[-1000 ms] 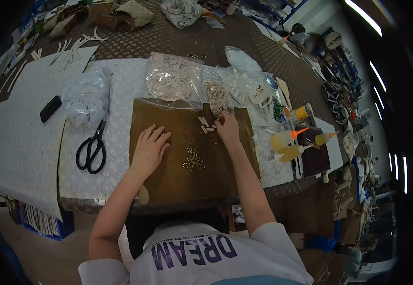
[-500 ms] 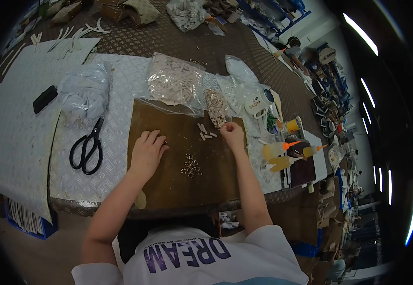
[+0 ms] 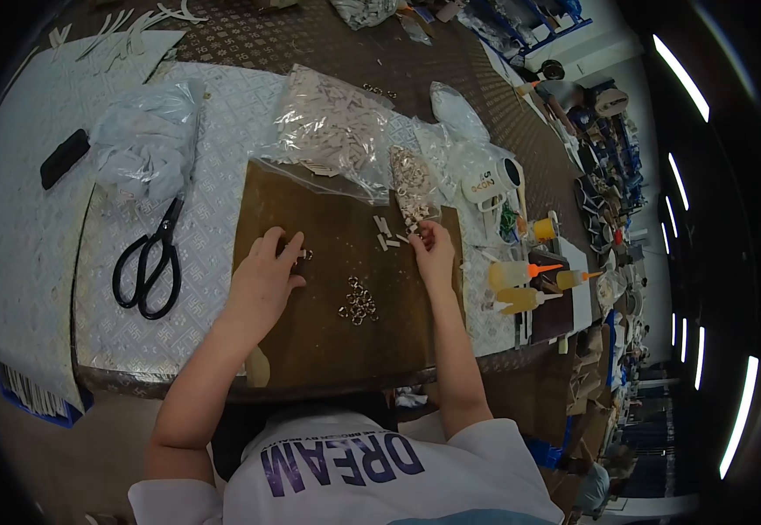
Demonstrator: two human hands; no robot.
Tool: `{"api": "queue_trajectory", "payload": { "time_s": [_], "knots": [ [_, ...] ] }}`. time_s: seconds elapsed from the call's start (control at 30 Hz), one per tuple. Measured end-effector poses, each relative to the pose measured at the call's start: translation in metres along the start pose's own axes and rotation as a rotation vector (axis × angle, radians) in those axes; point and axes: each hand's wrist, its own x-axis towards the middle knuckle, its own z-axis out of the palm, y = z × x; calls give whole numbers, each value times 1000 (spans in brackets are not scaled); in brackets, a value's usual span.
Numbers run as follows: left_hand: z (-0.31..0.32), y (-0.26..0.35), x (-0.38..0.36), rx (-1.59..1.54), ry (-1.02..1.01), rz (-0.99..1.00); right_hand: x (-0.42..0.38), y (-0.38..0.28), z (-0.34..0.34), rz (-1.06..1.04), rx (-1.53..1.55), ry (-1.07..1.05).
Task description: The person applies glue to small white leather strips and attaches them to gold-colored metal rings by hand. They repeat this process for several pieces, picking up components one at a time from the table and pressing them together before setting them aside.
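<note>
Head view: a large clear bag (image 3: pixel 332 122) lies beyond the brown mat (image 3: pixel 310 350), filled with pale strips, its near edge overlapping the mat; just right of it, a smaller clear bag (image 3: pixel 413 179) holds a mass of small light pieces, too fine to make out singly; the right hand (image 3: pixel 435 258) is at that bag's near end, thumb and fingers drawn together, though whether they grip a piece cannot be told; a few loose strips (image 3: pixel 381 229) lie on the mat just left of those fingertips; the left hand (image 3: pixel 262 280) is open over the mat's left side, fingers loosely bent and thumb apart, with small metal bits (image 3: pixel 306 255) beside its fingertips, partly hidden; a pile of metal rings (image 3: pixel 359 302) lies on the mat between the two forearms.

Left of the mat, a clear bag (image 3: pixel 147 144) holds something white and bunched, hard to identify; to the right, squeeze bottles (image 3: pixel 512 275) hold yellowish liquid; the printed white container (image 3: pixel 485 185) hides its contents; below the table, a blue crate (image 3: pixel 70 415) of stacked sheets is partly covered by the tabletop.
</note>
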Motion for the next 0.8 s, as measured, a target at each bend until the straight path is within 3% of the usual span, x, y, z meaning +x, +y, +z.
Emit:
{"api": "queue_trajectory", "payload": {
  "time_s": [0.33,0.53,0.67,0.8],
  "knots": [
    [9,-2,10,-11,30,-26,21,3,-6,29,2,-280],
    [16,-4,12,-48,47,41,15,3,-5,7,81,-183],
    [18,-1,11,-46,55,38,19,-7,-1,100,58,-259],
    [6,9,12,88,150,79,15,-17,0,20,7,-238]
  ]
}}
